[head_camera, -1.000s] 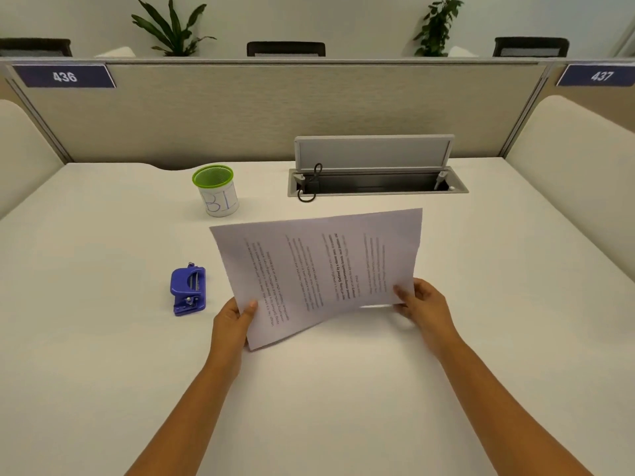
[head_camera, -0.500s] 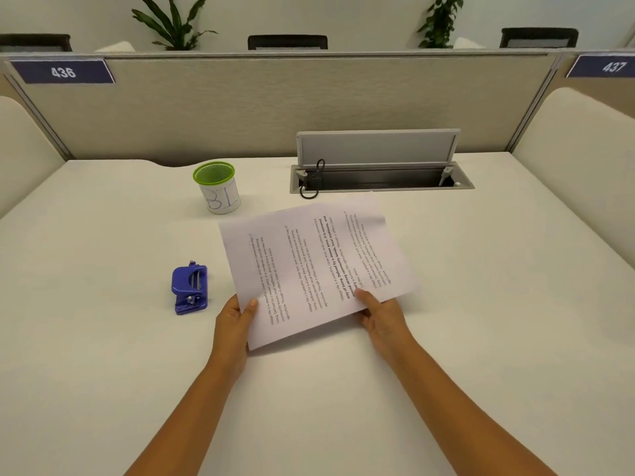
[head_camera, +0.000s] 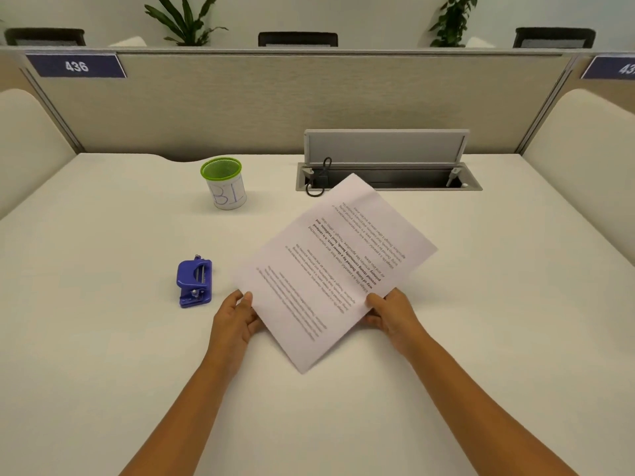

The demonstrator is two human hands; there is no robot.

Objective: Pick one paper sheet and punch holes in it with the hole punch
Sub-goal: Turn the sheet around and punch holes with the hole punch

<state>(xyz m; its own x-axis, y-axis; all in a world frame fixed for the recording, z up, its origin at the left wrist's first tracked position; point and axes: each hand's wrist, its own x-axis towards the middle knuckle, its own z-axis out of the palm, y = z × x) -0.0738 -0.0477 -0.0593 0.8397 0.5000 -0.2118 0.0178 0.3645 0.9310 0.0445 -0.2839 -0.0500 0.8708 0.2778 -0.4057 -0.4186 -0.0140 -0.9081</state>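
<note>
The sheet [head_camera: 335, 269] is held above the desk [head_camera: 103, 338] by both hands, turned so that one corner points toward the person and the opposite corner reaches over the front rim of the cable tray [head_camera: 388, 182]. The left hand [head_camera: 235, 321] pinches the sheet at its left corner, thumb on the printed face and fingers curled beneath. The right hand [head_camera: 391, 312] pinches the edge that runs from the near corner to the right corner, thumb on top and fingers under the paper. The sheet's near corner hangs between the two wrists, closer to the person than either hand. The printed text runs slantwise, and most of the sheet spreads away from the hands toward the tray. The punch [head_camera: 194, 283] lies on the desk to the left of the sheet, just beside the left hand but not touching it, and apart from the paper. A cup [head_camera: 223, 183] with a green rim stands beyond the punch, left of the sheet's far corner.
</note>
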